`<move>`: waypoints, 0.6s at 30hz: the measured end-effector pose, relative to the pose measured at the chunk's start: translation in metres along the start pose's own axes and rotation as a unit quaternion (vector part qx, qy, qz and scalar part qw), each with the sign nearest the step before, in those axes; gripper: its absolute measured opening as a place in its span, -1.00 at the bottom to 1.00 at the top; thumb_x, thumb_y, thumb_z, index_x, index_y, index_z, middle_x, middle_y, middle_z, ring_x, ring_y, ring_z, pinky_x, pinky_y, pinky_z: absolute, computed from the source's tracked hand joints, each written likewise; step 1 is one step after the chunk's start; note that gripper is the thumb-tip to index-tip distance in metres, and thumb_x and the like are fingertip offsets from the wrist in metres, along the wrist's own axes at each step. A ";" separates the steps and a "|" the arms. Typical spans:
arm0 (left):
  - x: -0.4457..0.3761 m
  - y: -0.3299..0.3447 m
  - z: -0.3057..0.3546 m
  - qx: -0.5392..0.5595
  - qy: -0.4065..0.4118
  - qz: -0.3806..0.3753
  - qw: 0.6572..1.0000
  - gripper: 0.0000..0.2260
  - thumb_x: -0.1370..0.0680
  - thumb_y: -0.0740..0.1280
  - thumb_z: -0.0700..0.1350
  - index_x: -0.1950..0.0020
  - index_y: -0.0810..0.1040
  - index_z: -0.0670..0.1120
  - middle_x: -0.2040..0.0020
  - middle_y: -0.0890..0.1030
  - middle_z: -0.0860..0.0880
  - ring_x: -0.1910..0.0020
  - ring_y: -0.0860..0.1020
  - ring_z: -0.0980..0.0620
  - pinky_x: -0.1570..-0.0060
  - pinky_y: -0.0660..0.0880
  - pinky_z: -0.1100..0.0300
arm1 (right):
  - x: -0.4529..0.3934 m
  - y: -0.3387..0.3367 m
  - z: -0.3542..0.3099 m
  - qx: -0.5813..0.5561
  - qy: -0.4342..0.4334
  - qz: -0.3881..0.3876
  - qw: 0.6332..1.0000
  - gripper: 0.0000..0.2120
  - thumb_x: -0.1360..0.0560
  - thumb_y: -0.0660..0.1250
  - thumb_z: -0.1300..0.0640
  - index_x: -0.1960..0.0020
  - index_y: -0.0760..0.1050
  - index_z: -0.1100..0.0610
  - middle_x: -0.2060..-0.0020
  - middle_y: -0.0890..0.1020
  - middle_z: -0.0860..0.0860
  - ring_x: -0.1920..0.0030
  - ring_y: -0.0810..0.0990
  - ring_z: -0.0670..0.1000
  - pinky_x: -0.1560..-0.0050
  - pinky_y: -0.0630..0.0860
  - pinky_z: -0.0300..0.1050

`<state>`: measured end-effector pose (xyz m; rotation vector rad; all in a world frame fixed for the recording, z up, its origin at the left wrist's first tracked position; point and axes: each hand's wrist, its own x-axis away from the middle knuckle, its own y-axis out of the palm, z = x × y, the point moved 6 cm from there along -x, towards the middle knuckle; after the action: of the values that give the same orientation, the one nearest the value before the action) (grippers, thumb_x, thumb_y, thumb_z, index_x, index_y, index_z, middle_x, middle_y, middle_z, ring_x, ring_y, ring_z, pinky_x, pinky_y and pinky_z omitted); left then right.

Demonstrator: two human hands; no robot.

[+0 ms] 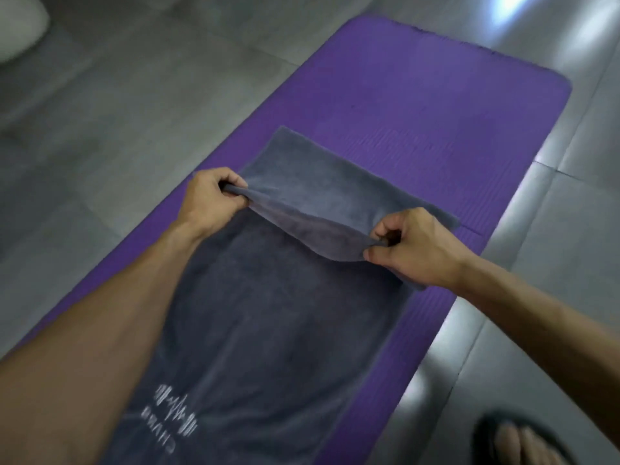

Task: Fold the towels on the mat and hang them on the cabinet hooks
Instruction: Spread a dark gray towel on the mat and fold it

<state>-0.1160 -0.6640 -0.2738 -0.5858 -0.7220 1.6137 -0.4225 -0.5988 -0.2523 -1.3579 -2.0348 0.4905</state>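
Note:
A long grey towel (268, 313) lies lengthwise on the purple mat (419, 105), with a white printed logo near its close end. My left hand (211, 199) pinches a raised crease at the towel's left edge. At the right edge my right hand (409, 246) pinches the same crease. The cloth between the two hands is lifted off the mat in a ridge, and the far part of the towel (318, 176) still lies flat beyond it. No cabinet hooks are in view.
Grey floor tiles (117, 95) surround the mat on all sides. A foot in a dark sandal (523, 441) stands on the tiles at the bottom right. A pale rounded object (20, 25) sits at the top left corner.

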 end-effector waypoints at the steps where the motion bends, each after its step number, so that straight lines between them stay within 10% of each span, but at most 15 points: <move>1: 0.017 -0.011 -0.014 -0.002 -0.013 0.007 1.000 -0.77 -0.34 0.49 -0.31 0.22 0.60 0.02 0.32 0.57 0.14 0.39 0.47 0.28 0.23 0.45 0.33 | 0.006 0.015 -0.009 -0.019 0.000 -0.007 1.000 -0.85 -0.39 0.50 0.11 0.32 0.57 0.06 0.46 0.55 -0.12 0.46 0.46 -0.21 0.42 0.36 -0.42; 7: 0.110 -0.066 -0.079 -0.011 -0.072 0.040 0.997 -0.81 -0.35 0.46 -0.33 0.16 0.65 -0.06 0.28 0.60 0.10 0.33 0.51 0.19 0.19 0.47 0.24 | 0.054 0.110 -0.053 -0.044 -0.010 -0.120 0.992 -0.79 -0.34 0.50 0.13 0.39 0.52 0.12 0.52 0.45 -0.13 0.46 0.39 -0.17 0.35 0.38 -0.20; 18: 0.245 -0.146 -0.189 -0.050 -0.155 0.077 0.984 -0.68 -0.35 0.47 -0.35 0.16 0.63 0.10 0.10 0.64 0.03 0.05 0.63 -0.01 -0.12 0.54 0.10 | 0.144 0.267 -0.129 -0.053 -0.049 -0.324 0.943 -0.79 -0.36 0.52 0.09 0.39 0.54 0.03 0.46 0.55 -0.17 0.41 0.48 -0.27 0.38 0.38 -0.41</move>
<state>0.0797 -0.3840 -0.2901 -0.4766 -1.0125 1.8436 -0.1910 -0.3656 -0.2793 -0.6482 -2.4529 0.1523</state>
